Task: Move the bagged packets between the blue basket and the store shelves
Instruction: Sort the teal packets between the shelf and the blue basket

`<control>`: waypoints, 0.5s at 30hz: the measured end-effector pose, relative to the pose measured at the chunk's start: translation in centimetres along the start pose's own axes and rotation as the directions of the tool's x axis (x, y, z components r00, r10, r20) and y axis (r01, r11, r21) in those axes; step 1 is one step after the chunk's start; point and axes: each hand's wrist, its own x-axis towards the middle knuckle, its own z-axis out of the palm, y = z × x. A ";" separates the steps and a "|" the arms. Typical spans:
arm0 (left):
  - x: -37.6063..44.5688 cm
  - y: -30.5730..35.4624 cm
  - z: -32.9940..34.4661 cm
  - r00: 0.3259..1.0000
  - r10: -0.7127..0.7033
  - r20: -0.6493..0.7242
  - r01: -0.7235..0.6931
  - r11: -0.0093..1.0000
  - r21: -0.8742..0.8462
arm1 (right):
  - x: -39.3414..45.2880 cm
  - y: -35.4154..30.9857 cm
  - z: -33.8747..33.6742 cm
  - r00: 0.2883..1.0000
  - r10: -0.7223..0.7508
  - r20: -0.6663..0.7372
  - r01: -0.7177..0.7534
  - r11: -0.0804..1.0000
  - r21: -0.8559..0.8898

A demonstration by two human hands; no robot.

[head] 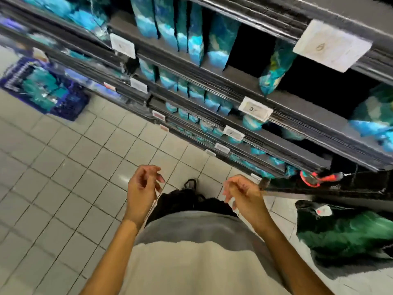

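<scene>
Blue basket (70, 107), seemingly packet-filled, well apart from left hand (141, 189).

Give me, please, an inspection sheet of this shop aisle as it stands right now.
Surface: pale tiled floor.
Job's things: blue basket on the floor at far left, teal packets inside; more teal bagged packets upright on the dark store shelves, with gaps.
Clutter: green bag on the floor at right; red-orange item on the bottom shelf, too blurred to name.
Grippers: left hand and right hand empty, fingers loosely curled.
Cables: nothing seen.
Surroundings: white price tags along shelf edges.
</scene>
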 end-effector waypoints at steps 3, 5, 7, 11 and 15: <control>-2.6 -2.8 -2.7 0.985 -0.137 -0.105 0.140 0.990 0.026 | 1.7 -0.7 2.2 0.993 -0.002 0.115 0.013 0.995 -0.095; -4.5 -5.0 -4.2 0.961 -0.208 -0.184 0.212 0.977 0.001 | 3.0 -1.3 4.1 0.984 -0.010 0.176 0.032 0.992 -0.121; -6.3 -6.7 -5.7 0.931 -0.255 -0.260 0.263 0.965 -0.006 | 4.2 -2.3 6.4 0.969 -0.037 0.245 0.080 0.983 -0.166; -7.8 -9.3 -8.2 0.840 -0.347 -0.417 0.333 0.937 -0.108 | 7.1 -6.0 12.0 0.936 -0.090 0.340 0.164 0.967 -0.194; -6.6 -11.4 -12.8 0.739 -0.441 -0.509 0.329 0.896 -0.299 | 9.8 -10.5 20.5 0.888 -0.096 0.449 0.222 0.946 -0.237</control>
